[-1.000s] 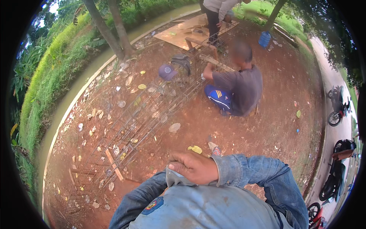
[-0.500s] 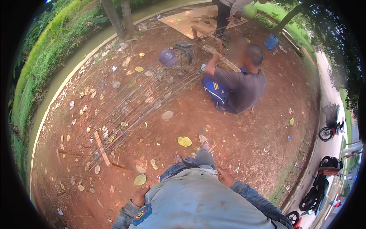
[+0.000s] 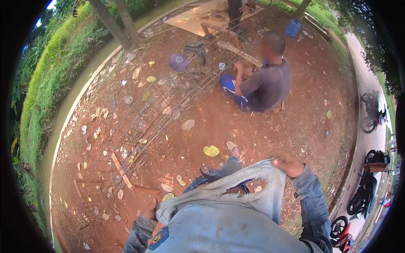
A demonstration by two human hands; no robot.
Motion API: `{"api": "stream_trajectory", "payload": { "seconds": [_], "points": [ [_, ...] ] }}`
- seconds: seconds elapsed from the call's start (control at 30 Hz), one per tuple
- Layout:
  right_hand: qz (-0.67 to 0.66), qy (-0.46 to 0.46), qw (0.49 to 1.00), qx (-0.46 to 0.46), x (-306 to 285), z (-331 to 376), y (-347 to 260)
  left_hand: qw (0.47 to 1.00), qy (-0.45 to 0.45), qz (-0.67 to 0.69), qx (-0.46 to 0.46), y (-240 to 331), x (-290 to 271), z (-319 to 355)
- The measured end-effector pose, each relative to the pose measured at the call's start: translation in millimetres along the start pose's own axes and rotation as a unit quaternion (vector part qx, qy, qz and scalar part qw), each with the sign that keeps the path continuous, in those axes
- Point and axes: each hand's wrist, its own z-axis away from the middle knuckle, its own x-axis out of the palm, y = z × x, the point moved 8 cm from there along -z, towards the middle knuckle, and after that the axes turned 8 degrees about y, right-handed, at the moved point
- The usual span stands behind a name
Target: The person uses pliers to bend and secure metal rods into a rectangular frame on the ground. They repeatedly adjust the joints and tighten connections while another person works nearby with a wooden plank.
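Observation:
A worn light-blue shirt (image 3: pixel 211 219) covers my front, its hem pulled away from my body and torn with large holes. My right hand (image 3: pixel 288 163) grips the hem at the right and holds it stretched outward. At the left, my left hand (image 3: pixel 148 208) is beside the hem with its thumb up; its fingers are mostly hidden, and it seems to pinch the cloth edge. Below the raised cloth show my dark trousers (image 3: pixel 198 182) and one sandalled foot (image 3: pixel 235 152).
A long steel rebar cage (image 3: pixel 156 114) lies diagonally on the leaf-strewn dirt, with a cap (image 3: pixel 179 62) and a backpack (image 3: pixel 195 51) on it. A seated person (image 3: pixel 270 82) works beside it; another stands behind. Motorbikes (image 3: pixel 363 194) line the right path; a water channel (image 3: pixel 63 118) runs left.
My right hand has moved up and outward, pulling the shirt hem away from my waist and exposing its holes. My left hand has shifted slightly up. The seated person's arms have lowered.

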Motion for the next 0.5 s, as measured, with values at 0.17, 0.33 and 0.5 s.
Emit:
{"api": "stream_trajectory", "payload": {
  "seconds": [0.17, 0.33, 0.5],
  "points": [
    [0.158, 0.057, 0.979, 0.114, 30.7, -57.1, 274.6, 0.949, 0.112, -0.291, 0.039, -63.6, -10.2, -66.5],
    [0.176, 0.172, 0.967, 0.061, 32.1, -106.9, 216.1, 0.898, 0.291, -0.309, 0.121, -43.5, -31.6, -79.8],
    [0.236, -0.130, 0.963, -0.009, 104.7, -147.2, 189.7, 0.875, 0.096, -0.449, 0.155, -13.6, 104.7, -154.3]
  ]
}}
